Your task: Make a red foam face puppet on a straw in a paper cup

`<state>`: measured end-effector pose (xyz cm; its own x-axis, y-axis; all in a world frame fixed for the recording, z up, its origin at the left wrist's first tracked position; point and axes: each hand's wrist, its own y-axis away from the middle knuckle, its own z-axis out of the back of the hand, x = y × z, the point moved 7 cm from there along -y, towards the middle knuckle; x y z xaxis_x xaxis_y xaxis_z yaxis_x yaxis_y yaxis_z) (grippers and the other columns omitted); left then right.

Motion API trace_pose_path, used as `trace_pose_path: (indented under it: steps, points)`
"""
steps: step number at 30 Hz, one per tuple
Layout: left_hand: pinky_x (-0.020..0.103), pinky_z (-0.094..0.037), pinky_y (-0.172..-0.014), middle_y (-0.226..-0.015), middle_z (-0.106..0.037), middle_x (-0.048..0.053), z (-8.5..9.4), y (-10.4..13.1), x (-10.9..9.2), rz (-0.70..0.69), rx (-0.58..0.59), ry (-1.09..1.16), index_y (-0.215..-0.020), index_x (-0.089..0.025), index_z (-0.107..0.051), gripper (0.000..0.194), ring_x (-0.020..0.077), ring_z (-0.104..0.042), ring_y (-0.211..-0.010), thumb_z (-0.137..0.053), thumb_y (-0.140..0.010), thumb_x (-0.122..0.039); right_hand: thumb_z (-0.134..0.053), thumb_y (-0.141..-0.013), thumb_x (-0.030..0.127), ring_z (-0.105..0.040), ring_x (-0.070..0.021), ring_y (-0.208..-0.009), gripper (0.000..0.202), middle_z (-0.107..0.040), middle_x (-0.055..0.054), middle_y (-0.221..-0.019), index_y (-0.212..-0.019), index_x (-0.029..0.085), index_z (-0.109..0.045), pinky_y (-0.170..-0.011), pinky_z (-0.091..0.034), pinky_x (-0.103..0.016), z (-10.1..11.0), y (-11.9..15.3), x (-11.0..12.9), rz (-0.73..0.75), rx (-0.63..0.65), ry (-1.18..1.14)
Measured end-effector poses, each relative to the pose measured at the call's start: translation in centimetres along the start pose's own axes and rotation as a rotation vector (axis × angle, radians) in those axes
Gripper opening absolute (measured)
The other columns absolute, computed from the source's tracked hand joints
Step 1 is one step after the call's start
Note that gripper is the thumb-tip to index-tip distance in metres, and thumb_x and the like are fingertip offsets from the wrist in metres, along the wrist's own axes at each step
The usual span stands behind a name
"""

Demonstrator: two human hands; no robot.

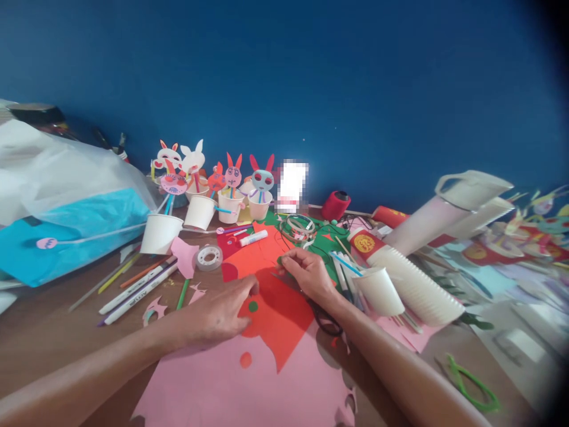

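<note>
My left hand [222,311] is over the left edge of an orange paper sheet [284,314], thumb and fingers apart, with nothing between them. Between them a small green disc [253,306] lies on the orange paper. My right hand [309,273] is pinched on a small green piece [280,260] above the sheet. Dark-handled scissors [328,320] are partly hidden beneath my right wrist. A large pink sheet [249,391] lies nearest me, with a small orange disc [246,360] on it.
Paper cups [162,233] with rabbit-faced figures stand at the back left. White markers [137,296] and a tape roll [208,257] lie left. On the right are a tilted cup [381,292], a long cup stack [418,281], a white pitcher [431,219] and green-handled scissors [473,385].
</note>
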<state>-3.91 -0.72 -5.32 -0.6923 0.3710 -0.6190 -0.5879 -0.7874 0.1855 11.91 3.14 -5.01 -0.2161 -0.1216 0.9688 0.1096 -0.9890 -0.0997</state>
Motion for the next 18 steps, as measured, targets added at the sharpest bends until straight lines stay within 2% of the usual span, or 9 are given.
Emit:
trace_pose_path:
  steps: [4,7,10,13,15,18]
  points:
    - [0.024,-0.035,-0.052,-0.072,-0.049,-0.002,0.0,-0.8,0.6,0.051,0.058,0.260,-0.096,-0.021,-0.044,0.026,0.0133,-0.047,-0.061,-0.046,-0.069,-0.020,-0.054,-0.075,0.033,-0.057,-0.0112,-0.056,0.018,-0.063,-0.001,-0.062,-0.069,0.016,-0.057,-0.051,-0.044,-0.021,-0.2,-0.1,-0.1,-0.060,0.010,-0.102]
    - [0.024,-0.039,-0.058,-0.078,-0.049,-0.001,1.4,-1.3,0.6,0.034,0.036,0.503,-0.098,-0.020,-0.044,0.028,0.0125,-0.048,-0.069,-0.050,-0.071,-0.021,-0.056,-0.073,0.034,-0.057,-0.0103,-0.054,0.018,-0.062,0.000,-0.062,-0.067,0.017,-0.058,-0.049,-0.043,-0.020,-0.2,-0.1,-0.2,-0.128,0.023,-0.145]
    - [0.022,-0.040,-0.057,-0.085,-0.050,0.001,3.1,-1.4,1.1,0.090,-0.026,0.697,-0.099,-0.020,-0.043,0.030,0.0114,-0.049,-0.070,-0.054,-0.071,-0.023,-0.058,-0.072,0.033,-0.059,-0.0108,-0.061,0.016,-0.066,-0.002,-0.079,-0.068,0.017,-0.059,-0.053,-0.045,-0.021,-0.7,0.0,0.0,-0.121,0.101,-0.166]
    - [0.023,-0.041,-0.055,-0.090,-0.052,0.003,4.2,-1.4,1.6,0.128,-0.100,0.815,-0.100,-0.019,-0.043,0.033,0.0114,-0.050,-0.068,-0.057,-0.071,-0.026,-0.058,-0.074,0.030,-0.061,-0.0147,-0.083,0.015,-0.065,-0.005,-0.097,-0.068,0.017,-0.061,-0.069,-0.046,-0.024,-1.6,0.4,0.5,-0.039,0.203,-0.144]
    - [0.024,-0.043,-0.059,-0.089,-0.053,0.003,4.6,-1.6,1.6,0.097,-0.157,0.866,-0.099,-0.018,-0.045,0.033,0.0124,-0.051,-0.072,-0.060,-0.070,-0.025,-0.057,-0.076,0.029,-0.060,-0.0155,-0.086,0.014,-0.066,-0.005,-0.093,-0.070,0.017,-0.061,-0.074,-0.045,-0.026,-2.2,0.7,0.6,0.000,0.232,-0.120]
    - [0.024,-0.042,-0.061,-0.085,-0.054,0.002,4.2,-2.0,1.4,0.062,-0.186,0.942,-0.095,-0.017,-0.047,0.032,0.0112,-0.051,-0.070,-0.062,-0.068,-0.023,-0.055,-0.077,0.029,-0.058,-0.0124,-0.068,0.015,-0.064,-0.001,-0.074,-0.071,0.017,-0.061,-0.065,-0.045,-0.023,-2.8,1.2,0.7,0.027,0.230,-0.047]
